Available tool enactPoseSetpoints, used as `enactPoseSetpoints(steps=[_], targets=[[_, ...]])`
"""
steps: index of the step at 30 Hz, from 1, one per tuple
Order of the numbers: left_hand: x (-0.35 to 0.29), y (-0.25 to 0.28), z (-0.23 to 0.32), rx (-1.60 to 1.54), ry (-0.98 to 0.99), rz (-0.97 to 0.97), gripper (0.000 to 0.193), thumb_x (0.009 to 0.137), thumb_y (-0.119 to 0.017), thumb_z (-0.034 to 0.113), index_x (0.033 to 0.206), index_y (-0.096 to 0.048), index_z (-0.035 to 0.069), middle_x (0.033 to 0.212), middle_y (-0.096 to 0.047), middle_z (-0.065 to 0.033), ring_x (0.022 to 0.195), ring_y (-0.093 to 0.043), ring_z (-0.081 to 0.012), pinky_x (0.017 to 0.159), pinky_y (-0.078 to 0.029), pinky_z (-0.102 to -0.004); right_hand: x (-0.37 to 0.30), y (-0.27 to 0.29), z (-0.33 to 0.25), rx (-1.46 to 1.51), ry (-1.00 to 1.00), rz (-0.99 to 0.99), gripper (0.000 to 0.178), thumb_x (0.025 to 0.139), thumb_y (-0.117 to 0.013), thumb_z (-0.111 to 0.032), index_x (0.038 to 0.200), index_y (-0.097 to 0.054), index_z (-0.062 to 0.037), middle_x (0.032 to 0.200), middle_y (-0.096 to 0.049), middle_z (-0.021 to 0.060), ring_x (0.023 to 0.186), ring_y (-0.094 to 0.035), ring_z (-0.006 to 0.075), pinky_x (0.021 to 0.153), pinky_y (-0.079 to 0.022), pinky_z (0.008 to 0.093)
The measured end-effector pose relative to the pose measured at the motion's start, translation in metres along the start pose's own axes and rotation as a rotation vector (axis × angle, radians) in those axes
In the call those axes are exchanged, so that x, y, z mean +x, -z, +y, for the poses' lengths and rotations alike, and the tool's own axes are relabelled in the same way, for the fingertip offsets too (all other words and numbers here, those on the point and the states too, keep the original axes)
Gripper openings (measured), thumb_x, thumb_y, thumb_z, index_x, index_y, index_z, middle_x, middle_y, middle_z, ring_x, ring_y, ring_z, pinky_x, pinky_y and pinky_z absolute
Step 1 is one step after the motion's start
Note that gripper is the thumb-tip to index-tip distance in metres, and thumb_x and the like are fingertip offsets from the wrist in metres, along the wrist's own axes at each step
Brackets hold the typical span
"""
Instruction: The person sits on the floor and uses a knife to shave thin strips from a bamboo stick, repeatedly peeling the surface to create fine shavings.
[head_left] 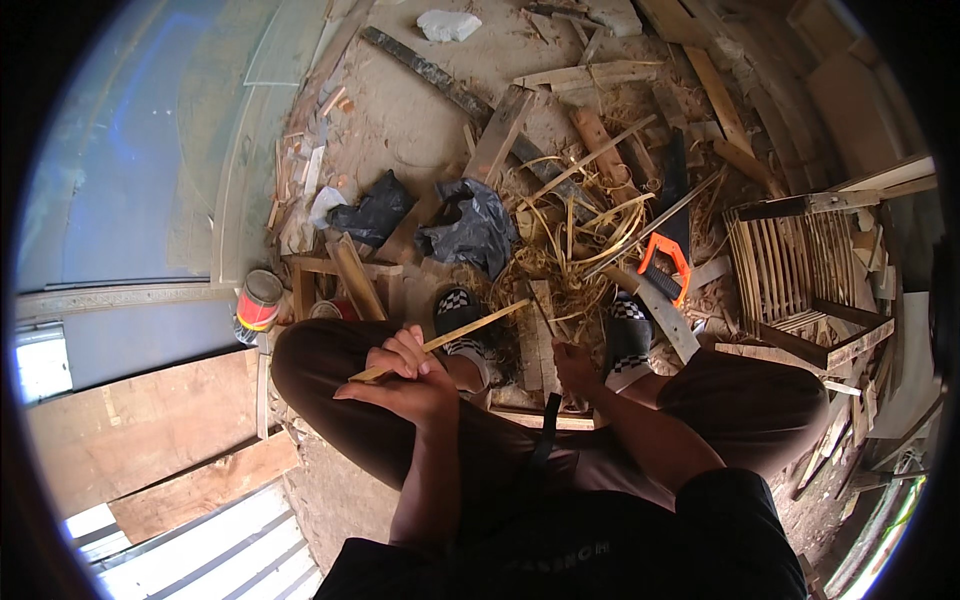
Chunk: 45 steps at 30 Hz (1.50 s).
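My left hand [410,378] is closed on a narrow, pale wooden strip [478,323], which slants up to the right over my foot. The strip's far end lies close to a thin dark blade of a knife [541,310]. My right hand [576,370] is closed round the knife's handle, which the fingers mostly hide. Under the blade, between my feet, stands a wooden block [541,362]. Curled wood shavings [570,245] are heaped just beyond it. Whether blade and strip touch, I cannot tell.
An orange-handled saw [668,262] lies beyond my right foot, near a slatted wooden frame [800,270]. Black plastic bags [468,228] and wooden offcuts [500,130] lie ahead. At the left stands a red and yellow can [260,300].
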<state>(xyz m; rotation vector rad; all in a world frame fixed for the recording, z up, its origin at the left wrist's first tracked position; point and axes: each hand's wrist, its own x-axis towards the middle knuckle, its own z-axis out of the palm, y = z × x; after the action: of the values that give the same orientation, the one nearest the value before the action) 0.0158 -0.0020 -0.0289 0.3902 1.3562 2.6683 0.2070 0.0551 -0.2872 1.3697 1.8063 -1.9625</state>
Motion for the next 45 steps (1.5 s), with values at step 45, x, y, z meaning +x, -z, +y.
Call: enactPoseSetpoints(steps=[45], targets=[[0.008,0.012,-0.001,0.026,0.030,0.011,0.069,0.100,-0.028,0.066,0.061,-0.045,0.012,0.049,-0.039,-0.0011,0.049,-0.038,-0.0139,0.087,-0.047,-0.0403,-0.012,-0.010,-0.029,-0.086,0.173,0.183,0.052,0.105,-0.039,-0.047,0.092,-0.059,-0.0003,0.068,-0.056,0.0214,0.069,-0.061,0.0413,0.066,-0.045,0.0503]])
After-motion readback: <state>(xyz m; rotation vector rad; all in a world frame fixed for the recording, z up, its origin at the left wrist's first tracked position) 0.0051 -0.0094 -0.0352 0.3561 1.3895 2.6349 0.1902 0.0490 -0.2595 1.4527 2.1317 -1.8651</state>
